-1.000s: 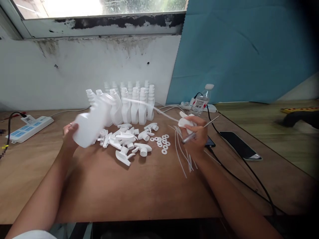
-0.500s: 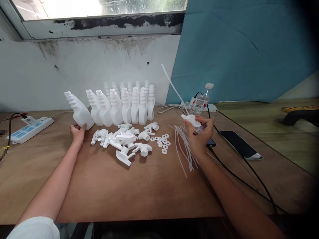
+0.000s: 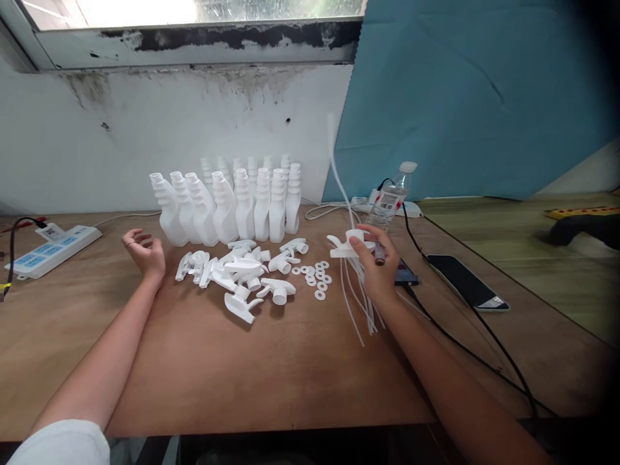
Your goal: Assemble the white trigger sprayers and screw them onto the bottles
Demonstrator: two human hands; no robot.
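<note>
My left hand [image 3: 144,253] is empty, its fingers loosely apart, left of the leftmost white bottle [image 3: 170,216]. That bottle stands at the end of the front row of open-necked white spray bottles. In my right hand [image 3: 378,261] is a white trigger sprayer head [image 3: 356,236], its collar facing up. A thin white dip tube [image 3: 341,181] rises from the collar, its upper end blurred. A short clear-and-brown cylinder [image 3: 380,253] also sits in my right hand; its kind cannot be made out. Loose white trigger heads [image 3: 242,268] lie piled before the bottles.
White ring washers [image 3: 320,274] and thin loose tubes [image 3: 358,303] lie right of the pile. A clear water bottle [image 3: 389,201], a phone [image 3: 467,282] and black cables [image 3: 479,316] are at the right. A power strip [image 3: 55,250] lies at the left.
My left hand has let go of the leftmost bottle, which now stands closer to its row. My right hand has moved slightly left and turned the trigger head; its tube is more upright.
</note>
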